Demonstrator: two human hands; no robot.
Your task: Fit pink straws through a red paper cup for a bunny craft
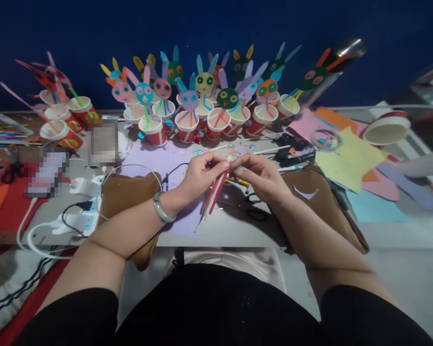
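Note:
Close together above the desk (238, 233), my two hands meet at a small bundle of red and white strips (218, 192). My left hand (204, 175), with a pale bangle (163, 207) on its wrist, pinches the upper end of the strips. The fingers of my right hand (261, 177) are closed at the same end, touching the bundle from the right. The strips hang down and slightly left. What lies between the fingertips is too small to make out. Black scissors (256, 207) lie below my right hand.
Several paper cups (218, 124) holding colourful paper rabbit figures stand along the back. Coloured paper sheets (341, 161) lie at right, with a tilted cup (387, 129). Brown cloths (124, 194) flank the hands. A power strip (90, 211) with cables and a phone (47, 174) are at left.

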